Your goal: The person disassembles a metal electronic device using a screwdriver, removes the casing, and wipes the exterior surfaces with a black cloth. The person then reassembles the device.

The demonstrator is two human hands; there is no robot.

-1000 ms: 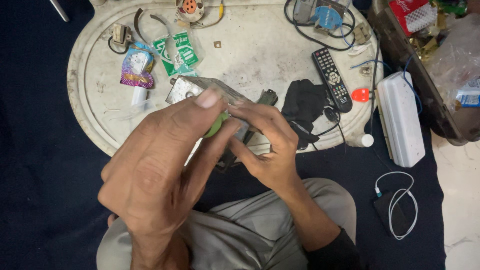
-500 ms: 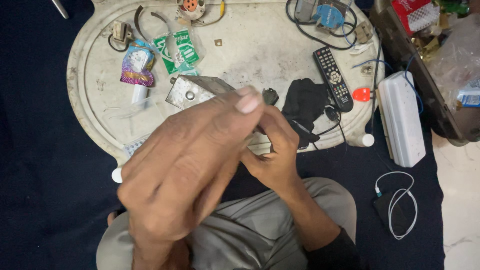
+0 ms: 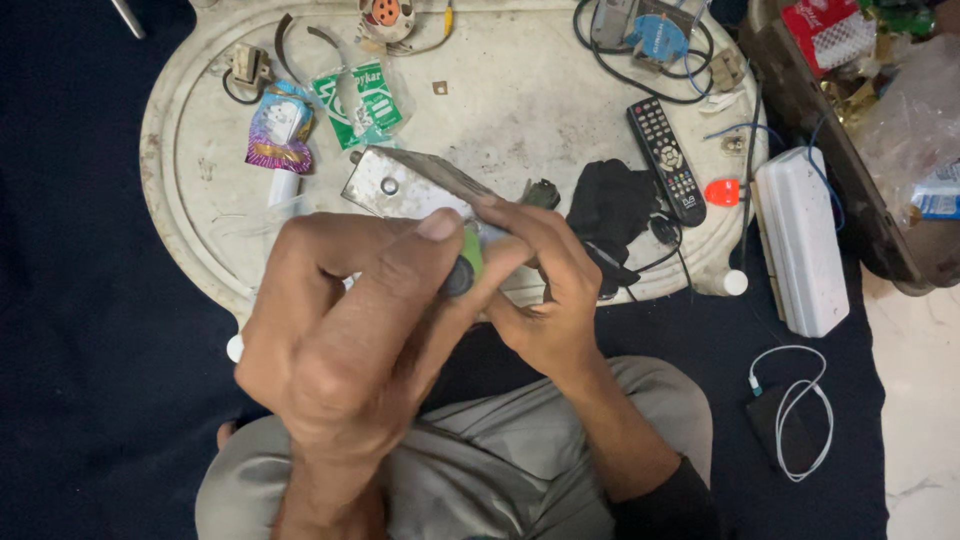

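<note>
green-handled tool (image 3: 466, 262) sits pinched between the thumb and curled fingers of the left hand (image 3: 350, 340), which is closed tight round it; only a bit of green grip and a dark round end show, so its long axis cannot be told. right hand (image 3: 545, 290) is closed too, fingers wrapped over the near end of a flat grey metal box (image 3: 400, 185), thumb under, meeting the left hand at the tool. the box runs away from the grip, up and to the left, its long axis slanted, its dull scratched face showing a small round hole. just right of the grip lies a crumpled black cloth (image 3: 610, 215), and past it a black remote control (image 3: 665, 160) and a long white plastic power strip (image 3: 800, 240). beyond the box are a green sachet (image 3: 360, 100) and a purple packet (image 3: 278, 135). all rest on a worn, pale oval tray table (image 3: 190, 200), rim raised, surface scuffed.
</note>
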